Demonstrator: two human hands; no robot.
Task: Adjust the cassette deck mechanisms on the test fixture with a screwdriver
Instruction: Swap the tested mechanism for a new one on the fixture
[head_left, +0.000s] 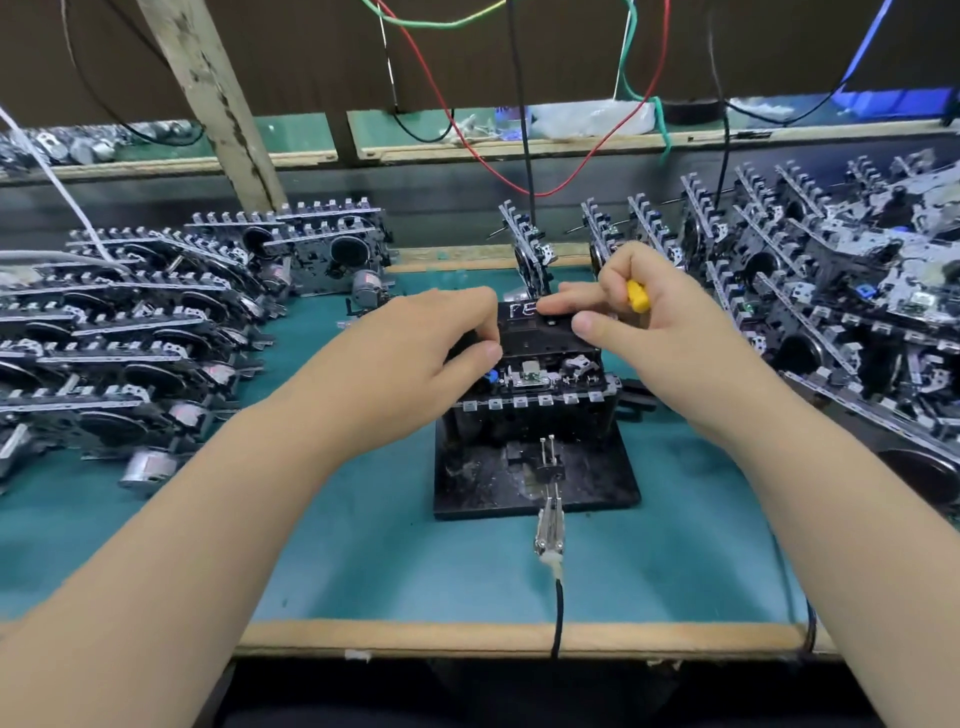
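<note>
Green mat (363, 561) bare only in front of fixture (537, 467); deck stacks (130, 332) crowd both sides. Deck (540, 358) sits on fixture. My left hand (436, 332) grips its left edge; right hand (649, 306) pinches its top, fingers curled round yellow screwdriver (638, 296).

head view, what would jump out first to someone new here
Both hands meet at centre over a cassette deck mechanism seated on the black test fixture; the right hand grips a yellow screwdriver handle, the left hand holds the mechanism. Piles of similar mechanisms crowd both sides.
</note>
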